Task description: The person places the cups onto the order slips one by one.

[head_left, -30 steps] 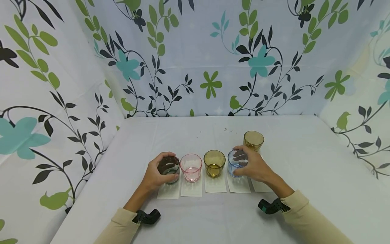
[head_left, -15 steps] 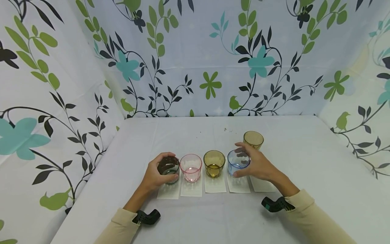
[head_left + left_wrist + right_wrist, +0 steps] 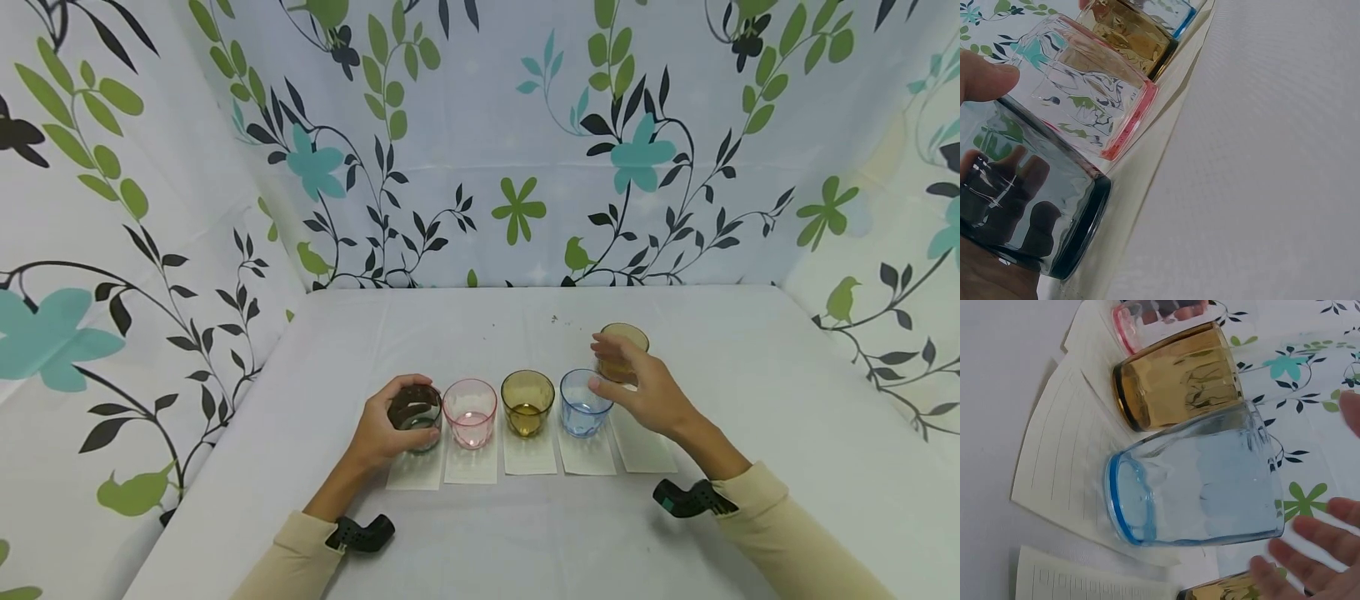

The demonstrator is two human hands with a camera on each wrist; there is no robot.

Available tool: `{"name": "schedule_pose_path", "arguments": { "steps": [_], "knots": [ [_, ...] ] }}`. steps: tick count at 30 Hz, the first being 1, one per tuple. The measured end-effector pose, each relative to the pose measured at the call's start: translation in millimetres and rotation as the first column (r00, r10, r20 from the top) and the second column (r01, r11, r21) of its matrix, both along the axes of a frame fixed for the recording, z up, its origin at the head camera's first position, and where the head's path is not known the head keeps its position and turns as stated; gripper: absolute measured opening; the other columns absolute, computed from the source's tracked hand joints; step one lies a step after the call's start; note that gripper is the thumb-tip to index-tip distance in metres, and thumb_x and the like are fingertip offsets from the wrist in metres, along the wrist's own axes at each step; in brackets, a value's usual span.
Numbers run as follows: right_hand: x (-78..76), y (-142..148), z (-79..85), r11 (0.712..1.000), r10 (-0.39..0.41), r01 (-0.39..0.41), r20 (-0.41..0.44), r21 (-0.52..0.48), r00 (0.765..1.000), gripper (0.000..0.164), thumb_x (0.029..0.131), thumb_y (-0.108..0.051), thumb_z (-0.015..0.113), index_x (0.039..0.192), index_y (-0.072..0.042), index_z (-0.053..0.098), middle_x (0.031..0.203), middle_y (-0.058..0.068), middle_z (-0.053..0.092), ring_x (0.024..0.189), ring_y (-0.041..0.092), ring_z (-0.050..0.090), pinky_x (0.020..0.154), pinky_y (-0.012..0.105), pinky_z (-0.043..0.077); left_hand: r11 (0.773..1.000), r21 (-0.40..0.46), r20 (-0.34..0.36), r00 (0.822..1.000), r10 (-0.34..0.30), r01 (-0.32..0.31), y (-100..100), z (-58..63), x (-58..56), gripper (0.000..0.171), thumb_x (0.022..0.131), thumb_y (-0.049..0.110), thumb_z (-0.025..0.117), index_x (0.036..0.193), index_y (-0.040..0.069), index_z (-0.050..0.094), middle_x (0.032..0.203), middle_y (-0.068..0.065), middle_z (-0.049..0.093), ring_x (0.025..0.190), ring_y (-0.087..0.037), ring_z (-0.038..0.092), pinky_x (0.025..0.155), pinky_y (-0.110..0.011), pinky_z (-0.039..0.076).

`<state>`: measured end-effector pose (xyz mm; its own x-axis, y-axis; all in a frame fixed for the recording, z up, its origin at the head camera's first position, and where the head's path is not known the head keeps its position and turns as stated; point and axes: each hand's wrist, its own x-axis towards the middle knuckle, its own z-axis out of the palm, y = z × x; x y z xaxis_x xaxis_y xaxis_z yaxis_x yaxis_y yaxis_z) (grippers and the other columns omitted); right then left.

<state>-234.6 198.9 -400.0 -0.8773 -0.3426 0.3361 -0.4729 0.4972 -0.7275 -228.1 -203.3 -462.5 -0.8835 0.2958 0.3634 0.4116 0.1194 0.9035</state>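
My left hand (image 3: pixel 382 429) grips a dark grey glass (image 3: pixel 424 421) at the left end of a row; in the left wrist view its fingers show through the dark glass (image 3: pixel 1069 200). To the right follow a pink-tinted glass (image 3: pixel 470 425), an amber glass (image 3: pixel 528 408) and a blue-tinted glass (image 3: pixel 585 412). My right hand (image 3: pixel 656 396) hovers over the blue glass's right side, fingers extended toward a second amber glass (image 3: pixel 636 333) standing behind. The right wrist view has these fingers spread, apart from the blue glass (image 3: pixel 1204 481).
Lined paper slips (image 3: pixel 530 458) lie under the row of glasses. The rightmost paper slip (image 3: pixel 647 450) has no glass on it. A white cloth covers the table (image 3: pixel 480 533), and patterned curtains (image 3: pixel 450 125) stand behind and at the sides.
My right hand has let go of the blue glass and moved back and right toward the rear amber glass. The left hand keeps its grip on the dark grey glass.
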Motion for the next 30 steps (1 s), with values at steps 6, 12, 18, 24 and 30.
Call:
{"name": "schedule_pose_path", "arguments": {
  "steps": [6,12,18,24,30],
  "knots": [
    [-7.8,2.7,2.5,0.995,-0.005,-0.013,-0.183,-0.096,0.983,0.055,0.094,-0.002,0.067,0.145,0.000,0.046,0.144,0.019,0.055,0.124,0.045,0.058,0.101,0.041,0.054,1.000,0.015,0.001,1.000,-0.009,0.009,-0.3,1.7,0.8,0.068,0.075,-0.004,0.082,0.135,-0.008,0.051,0.123,-0.019,0.063,0.115,-0.036,0.062,0.103,-0.040,0.053],
    [-12.5,6.9,1.5,0.991,-0.037,0.001,-0.268,-0.133,0.963,0.054,0.092,0.001,0.066,0.144,0.003,0.048,0.144,0.020,0.054,0.133,0.040,0.051,0.108,0.028,0.047,1.000,0.016,0.007,1.000,-0.018,0.018,-0.3,0.0,0.5,0.068,0.075,-0.003,0.083,0.135,-0.008,0.051,0.123,-0.020,0.063,0.114,-0.036,0.062,0.103,-0.043,0.053],
    [-21.2,11.7,-0.7,0.985,-0.148,0.117,-0.272,-0.126,0.951,0.061,0.092,-0.008,0.069,0.147,-0.001,0.045,0.148,0.019,0.052,0.141,0.037,0.044,0.118,0.042,0.035,1.000,0.012,0.002,1.000,-0.012,0.012,-0.2,-0.5,0.6,0.068,0.075,-0.002,0.083,0.135,-0.008,0.051,0.123,-0.020,0.063,0.114,-0.036,0.063,0.103,-0.045,0.052],
    [-33.6,15.9,-5.2,0.968,-0.248,0.235,-0.205,-0.089,0.947,0.072,0.092,-0.023,0.071,0.153,-0.004,0.038,0.154,0.020,0.043,0.146,0.040,0.032,0.120,0.062,0.026,1.000,0.006,0.003,1.000,-0.003,0.003,-0.3,0.7,1.1,0.066,0.075,-0.003,0.083,0.134,-0.004,0.053,0.123,-0.019,0.063,0.114,-0.033,0.064,0.103,-0.043,0.053],
    [-44.4,20.8,-12.9,0.950,-0.307,0.300,-0.100,-0.081,0.946,0.079,0.093,-0.035,0.069,0.157,-0.006,0.032,0.161,0.020,0.033,0.148,0.045,0.027,0.116,0.072,0.023,1.000,-0.001,-0.001,1.000,-0.002,0.002,0.4,0.9,1.1,0.067,0.075,-0.002,0.083,0.134,-0.005,0.053,0.123,-0.018,0.064,0.114,-0.033,0.063,0.102,-0.039,0.054]
  ]
}}
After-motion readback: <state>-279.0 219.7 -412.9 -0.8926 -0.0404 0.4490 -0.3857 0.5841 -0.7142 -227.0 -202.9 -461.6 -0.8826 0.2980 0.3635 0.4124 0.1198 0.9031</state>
